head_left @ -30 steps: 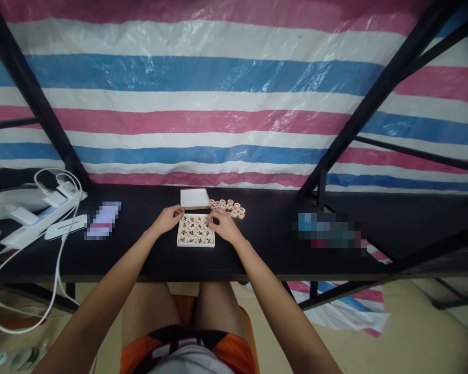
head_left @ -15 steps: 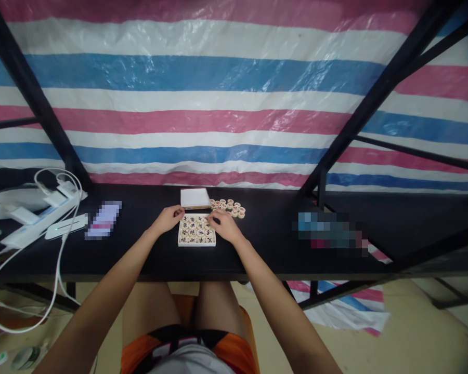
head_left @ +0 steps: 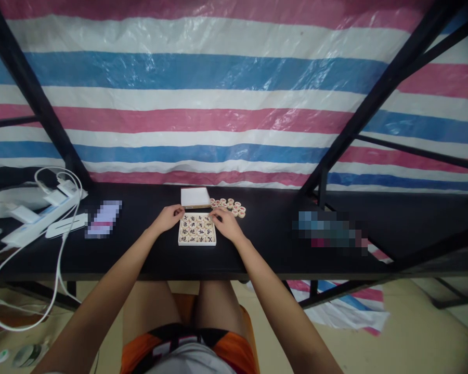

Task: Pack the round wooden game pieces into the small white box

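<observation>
In front of me on the black table stands a shallow white box (head_left: 197, 243) with rows of xiangqi pieces (head_left: 197, 228) lying flat in it, dark characters facing up. My left hand (head_left: 169, 218) is at its far left corner, fingers curled and closed against the rim. At the far right corner is my right hand (head_left: 226, 223), its fingers bent together on the rim beside the corner piece. Behind the box lies a box lid (head_left: 195, 197), its white inside up. Red-marked xiangqi pieces (head_left: 231, 203) sit loose in a cluster right of the lid, beyond my right hand.
A white power strip (head_left: 42, 218) with plugs and looping cables (head_left: 61, 254) covers the table's left end. Next to it lies a blurred phone-like object (head_left: 103, 219). A pixelated item (head_left: 327, 228) is at the right. Black metal bars (head_left: 347, 130) and a striped sheet (head_left: 203, 119) stand behind.
My right hand's fingers have shifted slightly right, off the corner piece and onto the box's rim. My left hand and the pieces look unmoved.
</observation>
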A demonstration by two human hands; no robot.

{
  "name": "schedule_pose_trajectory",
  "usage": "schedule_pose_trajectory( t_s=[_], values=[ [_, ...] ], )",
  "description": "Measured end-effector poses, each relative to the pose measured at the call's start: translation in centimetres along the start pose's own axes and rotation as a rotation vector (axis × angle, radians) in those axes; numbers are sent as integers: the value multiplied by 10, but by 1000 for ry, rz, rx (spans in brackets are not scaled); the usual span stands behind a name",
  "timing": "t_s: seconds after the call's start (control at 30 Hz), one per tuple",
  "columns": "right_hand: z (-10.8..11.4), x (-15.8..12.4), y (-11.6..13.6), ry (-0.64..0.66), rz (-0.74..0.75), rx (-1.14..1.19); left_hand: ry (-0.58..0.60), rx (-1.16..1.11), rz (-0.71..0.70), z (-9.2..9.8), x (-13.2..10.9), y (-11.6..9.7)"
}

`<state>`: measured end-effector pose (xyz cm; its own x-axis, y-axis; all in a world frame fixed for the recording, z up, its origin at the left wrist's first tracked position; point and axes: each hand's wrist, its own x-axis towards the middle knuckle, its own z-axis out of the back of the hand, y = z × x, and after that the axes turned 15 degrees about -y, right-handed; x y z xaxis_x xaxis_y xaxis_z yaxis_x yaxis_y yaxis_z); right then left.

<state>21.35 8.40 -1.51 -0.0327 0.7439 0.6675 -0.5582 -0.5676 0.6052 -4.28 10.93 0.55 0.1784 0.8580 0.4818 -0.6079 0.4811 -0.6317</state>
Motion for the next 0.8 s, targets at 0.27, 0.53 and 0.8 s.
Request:
schedule_pose_trajectory(
  t_s=[0.27, 0.53, 0.8],
  values=[
    [3, -1, -12, -2, -116, -218, 8, -7, 14, 1, 0, 1],
    [6, -1, -8, 19, -149, -334, 6, 12, 22, 3, 0, 0],
    [6, 0, -9, 34, -164, -369, 6, 12, 28, 2, 0, 2]
  ],
)
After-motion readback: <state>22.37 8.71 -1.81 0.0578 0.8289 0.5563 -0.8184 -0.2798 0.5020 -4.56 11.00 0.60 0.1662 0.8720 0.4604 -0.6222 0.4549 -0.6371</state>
